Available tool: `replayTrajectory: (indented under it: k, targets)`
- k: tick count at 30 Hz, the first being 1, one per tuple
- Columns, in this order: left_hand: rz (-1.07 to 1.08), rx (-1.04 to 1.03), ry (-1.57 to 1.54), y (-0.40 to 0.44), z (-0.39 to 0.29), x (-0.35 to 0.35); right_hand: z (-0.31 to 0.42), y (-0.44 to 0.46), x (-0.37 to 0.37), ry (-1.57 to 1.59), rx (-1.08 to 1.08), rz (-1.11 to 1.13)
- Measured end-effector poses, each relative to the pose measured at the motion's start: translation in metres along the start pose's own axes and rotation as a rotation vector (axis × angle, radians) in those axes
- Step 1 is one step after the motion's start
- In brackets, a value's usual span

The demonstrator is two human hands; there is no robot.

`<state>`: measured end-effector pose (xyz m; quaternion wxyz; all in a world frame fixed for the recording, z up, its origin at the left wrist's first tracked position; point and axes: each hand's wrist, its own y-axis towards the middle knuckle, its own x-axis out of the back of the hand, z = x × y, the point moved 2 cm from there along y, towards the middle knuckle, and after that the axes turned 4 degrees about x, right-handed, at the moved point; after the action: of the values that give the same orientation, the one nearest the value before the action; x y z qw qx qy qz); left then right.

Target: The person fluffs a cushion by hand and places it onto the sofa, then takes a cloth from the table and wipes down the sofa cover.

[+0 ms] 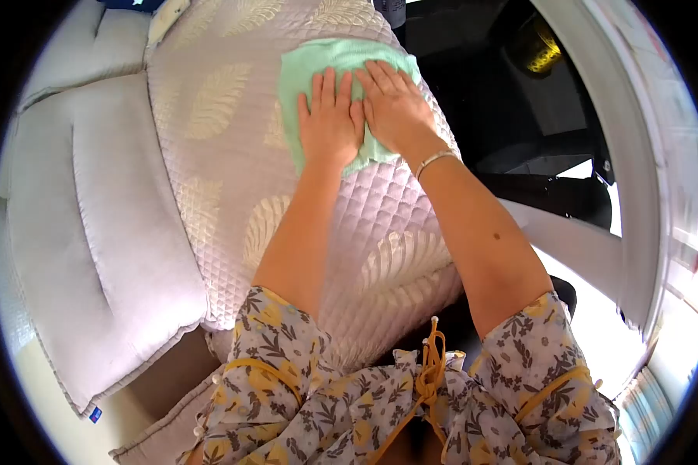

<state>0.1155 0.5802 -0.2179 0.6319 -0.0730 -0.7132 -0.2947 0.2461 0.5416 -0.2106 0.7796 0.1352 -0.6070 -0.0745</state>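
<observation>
A mint-green cloth (341,54) lies spread on a quilted, leaf-patterned sofa cover (217,101). My left hand (331,124) rests flat on the cloth's middle, fingers stretched out and pointing away from me. Beside it, my right hand (395,108) also lies flat on the cloth, nearer its right edge, with a thin bracelet (436,159) at the wrist. The two hands almost touch at the thumbs. Neither grips the cloth; both press or lie on top of it. Wrinkles show along the cloth's edges.
Padded grey cushions (124,225) line the left side. To the right of the quilted surface stands a glossy black surface (520,101) with a gold reflection, bordered by a pale curved frame (636,155). A blue-striped fabric (644,411) shows at lower right.
</observation>
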Motion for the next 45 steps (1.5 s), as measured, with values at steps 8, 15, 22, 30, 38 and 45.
replayTrajectory:
  k: [8,15,22,30,38,45]
  targets:
    - [0.161,0.067,0.004,-0.105,-0.027,0.022,0.034,-0.098,-0.001,0.091,0.028,0.208]
    - [0.259,0.155,0.002,-0.197,-0.035,0.033,0.065,-0.172,-0.011,0.207,0.151,0.205]
    - [0.368,0.200,0.131,-0.262,-0.046,0.066,0.096,-0.220,-0.012,0.345,0.272,0.212]
    - [0.395,0.497,0.071,-0.312,-0.027,0.096,0.139,-0.223,-0.013,0.501,0.472,0.207]
    - [0.177,0.593,0.134,-0.300,0.014,0.094,0.189,-0.171,-0.021,0.461,0.542,0.165]
    - [0.151,0.653,0.216,-0.270,0.046,0.079,0.201,-0.119,-0.047,0.429,0.567,0.144]
